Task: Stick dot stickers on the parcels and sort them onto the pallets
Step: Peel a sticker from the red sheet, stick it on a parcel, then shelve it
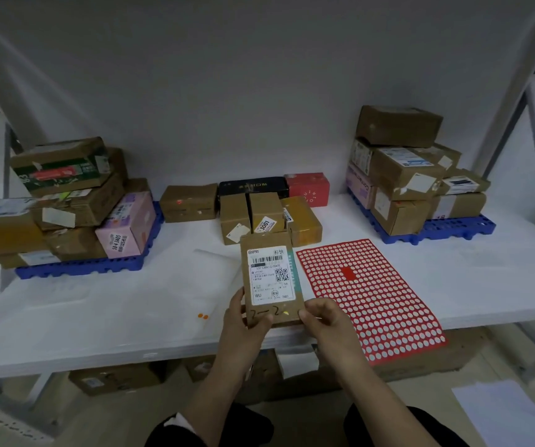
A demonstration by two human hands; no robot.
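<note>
Over the front edge of the white table [98, 317], you hold a flat brown parcel [272, 279] between both hands, its far end tipped up toward the back. Whether its near end touches the tabletop cannot be told. Your left hand [246, 321] grips the near left corner, thumb on top and fingers curled beneath. Your right hand [327, 321] pinches the near right corner the same way. A white shipping label [264, 290] covers most of the parcel's face. Below it is handwriting reading "2-2" with a small yellow dot sticker [286, 313] just beside it.

Just to the right of the parcel lies a red sticker sheet [369, 298] with rows of pale circles, its near corner hanging past the table edge. To the left, two orange dots [203, 316] sit on the tabletop.

Behind the parcel, a cluster of unsorted parcels [250, 214] stands mid-table, with a black box [253, 187] and a red box [308, 188] at the back. Well apart at either end, the left pallet [82, 266] and the right pallet [453, 229], both blue, carry stacked cartons.
</note>
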